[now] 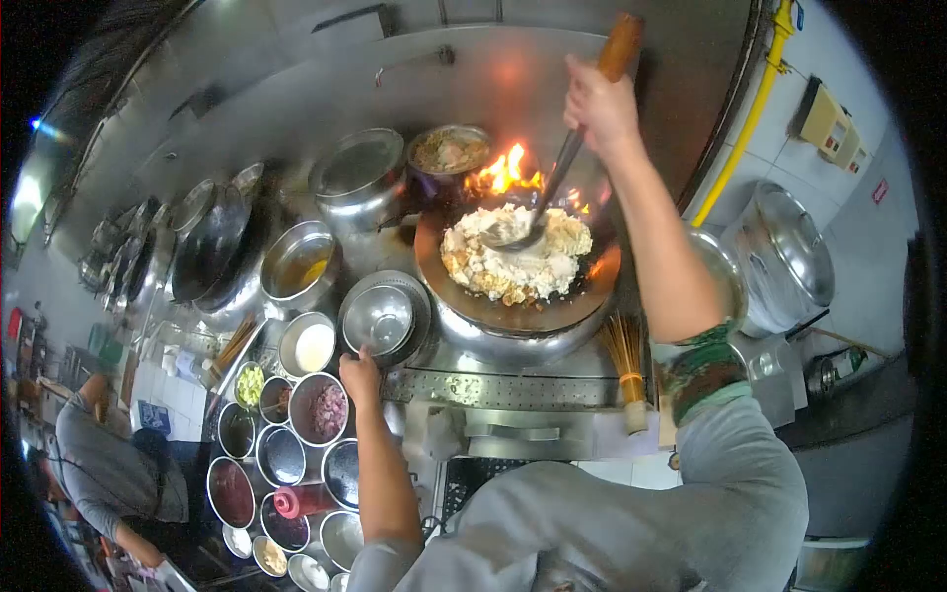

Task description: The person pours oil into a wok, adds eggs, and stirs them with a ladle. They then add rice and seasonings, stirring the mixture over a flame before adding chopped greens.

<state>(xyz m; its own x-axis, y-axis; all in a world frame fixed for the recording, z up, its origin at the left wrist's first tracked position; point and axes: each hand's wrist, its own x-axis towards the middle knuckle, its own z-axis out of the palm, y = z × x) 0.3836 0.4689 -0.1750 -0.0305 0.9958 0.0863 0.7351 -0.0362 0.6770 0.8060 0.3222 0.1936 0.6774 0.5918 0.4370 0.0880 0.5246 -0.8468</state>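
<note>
My right hand (602, 109) is wrapped round the metal shaft of a long ladle (560, 176), just below its wooden end. The ladle's bowl is pressed into a pile of pale, crumbly food (508, 271) in a large wok (552, 316). Flames (505, 171) rise at the wok's far rim. My left hand (360, 377) is closed at the near edge of a metal bowl (378, 314), which sits in a wider dark vessel. Whatever those fingers grip, if anything, is hidden.
Ingredient pots, one with chopped pink pieces (326, 409), crowd the left side with a red-capped bottle (291, 501). Behind stand a lidded pot (357, 163) and a pot of liquid (299, 261). A bamboo brush (626, 360) stands right of the wok. Another person (113, 459) bends at far left.
</note>
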